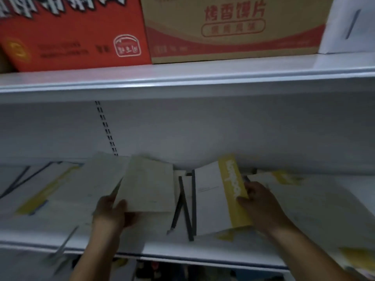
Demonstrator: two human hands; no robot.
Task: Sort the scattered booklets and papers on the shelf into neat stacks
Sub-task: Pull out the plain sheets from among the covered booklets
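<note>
Just two hands (110, 209) (259, 203), one booklet (148, 189) (211, 199) each, two cartons (71, 37) (233, 27) above

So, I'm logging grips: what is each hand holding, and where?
The left hand holds a pale booklet by its lower left corner; the right hand grips a yellow-banded booklet at its right edge, on the band.

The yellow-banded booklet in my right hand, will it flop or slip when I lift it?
Probably fairly stiff: the yellow-banded booklet looks flat and unbent where the right hand grips its band. Likely light, since it looks thin. It may slide easily, as it seems to lie over other loose papers.
</note>
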